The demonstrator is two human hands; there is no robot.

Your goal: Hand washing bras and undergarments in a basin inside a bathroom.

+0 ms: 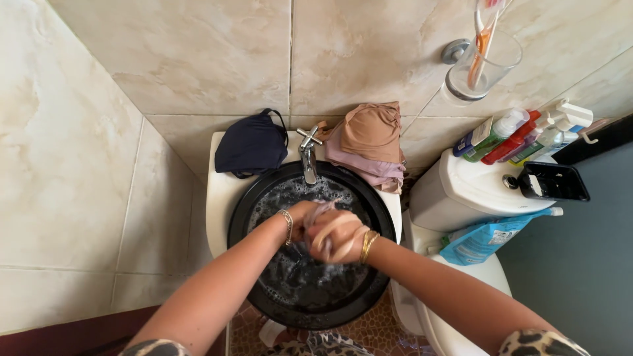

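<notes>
Tiled walls close round a black basin [260, 198] of suds. Over its middle a pale cloth [321, 217] is bunched between both fists, strands wrapped over the right hand [337, 236]; the left hand [302, 216], at ten o'clock, also clenches it. Rubbing works best kept low over the water. Tap [307, 153] at twelve, dark mask [250, 146] at eleven.

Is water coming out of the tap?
No, the tap shows no stream under its spout, while both hands rub a pale cloth over the soapy black basin.
</notes>
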